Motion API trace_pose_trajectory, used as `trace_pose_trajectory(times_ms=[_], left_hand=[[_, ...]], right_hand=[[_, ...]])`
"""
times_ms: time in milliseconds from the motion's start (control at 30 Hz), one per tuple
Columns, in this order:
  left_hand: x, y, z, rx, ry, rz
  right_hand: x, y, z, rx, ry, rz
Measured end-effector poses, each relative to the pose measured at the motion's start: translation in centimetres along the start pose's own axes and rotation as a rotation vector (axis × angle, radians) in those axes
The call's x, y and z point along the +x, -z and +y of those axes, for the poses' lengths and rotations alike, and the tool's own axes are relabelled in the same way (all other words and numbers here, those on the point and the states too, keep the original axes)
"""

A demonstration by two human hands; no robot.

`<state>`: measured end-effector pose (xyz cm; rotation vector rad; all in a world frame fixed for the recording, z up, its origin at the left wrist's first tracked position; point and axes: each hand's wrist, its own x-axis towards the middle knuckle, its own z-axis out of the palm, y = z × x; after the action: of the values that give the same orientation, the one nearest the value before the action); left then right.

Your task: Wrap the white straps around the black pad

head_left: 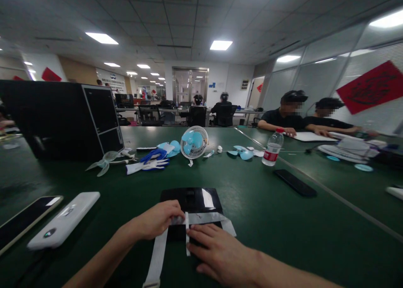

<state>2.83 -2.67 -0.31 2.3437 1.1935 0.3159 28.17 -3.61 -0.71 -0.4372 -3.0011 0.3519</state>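
Observation:
A flat black pouch (192,199) lies on the green table (252,212) right in front of me. Grey-white webbing straps (206,218) cross its near part, and one strap (157,254) runs down toward me. My left hand (157,221) pinches the strap at the pouch's left edge, fingers closed on it. My right hand (217,250) lies flat with its fingers stretched out, pressing on the pouch's near edge and the strap there.
A white power bank (64,224) and a phone (25,221) lie at the left. Further back are a dark monitor (59,120), gloves (147,162), a small white fan (194,142), blue fan blades (241,152), a water bottle (272,147) and a black phone (295,182). People sit at the far right.

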Motion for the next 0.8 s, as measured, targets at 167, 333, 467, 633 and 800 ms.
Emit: trace_pose_trajectory(times_ms=[167,333,467,633,800], left_hand=[[0.0,-0.1,-0.2,0.054,0.001,-0.013],[0.2,-0.3,-0.5,0.058,-0.007,-0.015],[0.2,-0.3,-0.5,0.032,0.007,-0.018],[0.2,-0.2,-0.3,0.022,0.017,-0.017],[0.1,0.1,-0.1,0.021,0.047,-0.024]], right_hand=[[0.2,0.1,0.0,0.031,0.009,0.010],[1.0,-0.5,0.4,0.072,-0.109,0.049],[1.8,-0.6,0.7,0.048,-0.147,0.082],[2.0,-0.5,0.7,0.049,-0.171,0.084],[0.9,0.2,1.0,0.096,-0.207,0.065]])
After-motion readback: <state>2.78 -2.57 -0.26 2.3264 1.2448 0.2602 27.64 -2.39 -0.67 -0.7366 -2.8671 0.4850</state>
